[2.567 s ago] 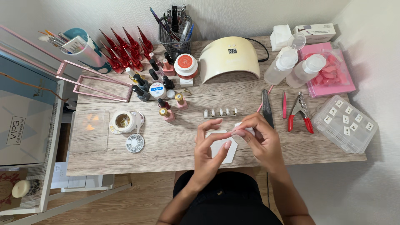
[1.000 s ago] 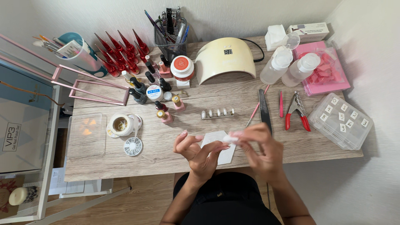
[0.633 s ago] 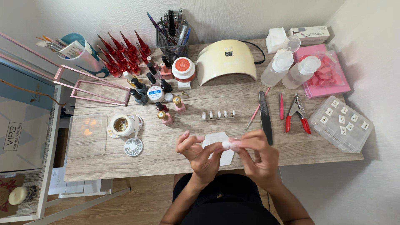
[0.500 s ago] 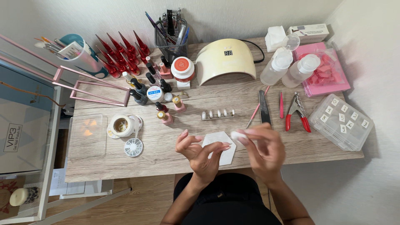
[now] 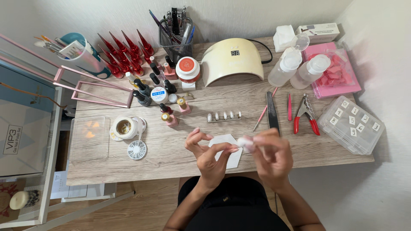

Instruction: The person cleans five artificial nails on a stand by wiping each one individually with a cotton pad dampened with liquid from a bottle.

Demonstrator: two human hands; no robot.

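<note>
My left hand is raised over the near edge of the wooden table, palm up, fingers curled and spread, holding nothing. My right hand pinches a small white cotton pad right beside the left hand's fingertips. Under both hands lies a white hexagonal pad. A strip with several white nail tips lies just beyond the hands.
At the back stand a cream nail lamp, two clear pump bottles, a mesh tool holder and polish bottles. To the right lie a black file, red-handled nippers and a numbered clear box. Tape rolls sit left.
The left hand has turned palm up and curled its fingers. The right hand keeps rubbing the cotton pad at the left fingertips, shifting slightly left and right.
</note>
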